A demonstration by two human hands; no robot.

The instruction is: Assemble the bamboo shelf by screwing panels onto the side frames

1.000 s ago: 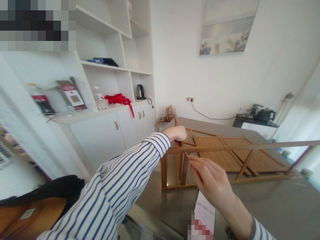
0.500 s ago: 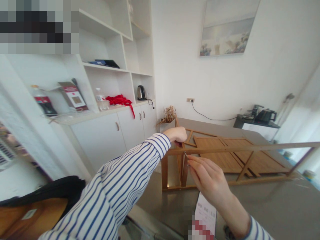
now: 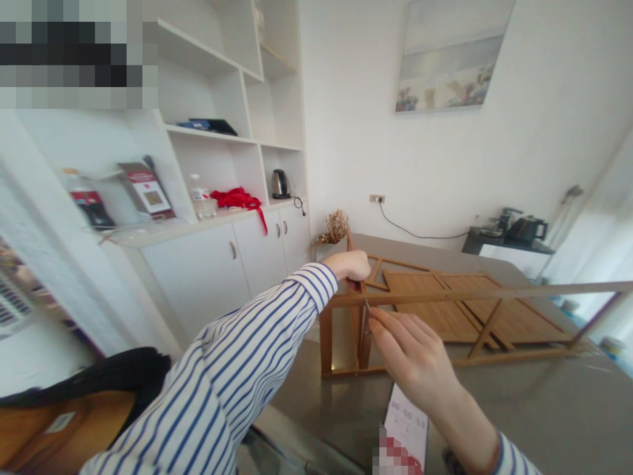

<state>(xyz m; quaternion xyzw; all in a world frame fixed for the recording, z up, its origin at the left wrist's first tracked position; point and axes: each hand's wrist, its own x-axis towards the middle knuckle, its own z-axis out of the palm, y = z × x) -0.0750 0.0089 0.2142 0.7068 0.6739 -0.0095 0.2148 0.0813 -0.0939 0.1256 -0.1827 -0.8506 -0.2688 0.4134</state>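
A wooden frame (image 3: pixel 435 295) of slim brown rails lies on its side on the grey table. My left hand (image 3: pixel 349 266) reaches over its near left end and is closed around a part there; the fingers are mostly hidden. Between the fingertips of my right hand (image 3: pixel 414 351) is a thin metal hex key (image 3: pixel 367 305), its tip against the upper rail close to the left end. A phone (image 3: pixel 406 422) showing a timer lies on the table below my right wrist.
Slatted wooden panels (image 3: pixel 440 316) lie behind the frame on the table (image 3: pixel 539 409). On the left stands a white cabinet (image 3: pixel 198 264) with bottles, a box, red cloth (image 3: pixel 237 198) and a kettle (image 3: pixel 279 184). Another kettle (image 3: pixel 527 228) stands at the back right.
My right hand has shifted slightly left and turned a little with the hex key. My left hand stays in place on the frame.
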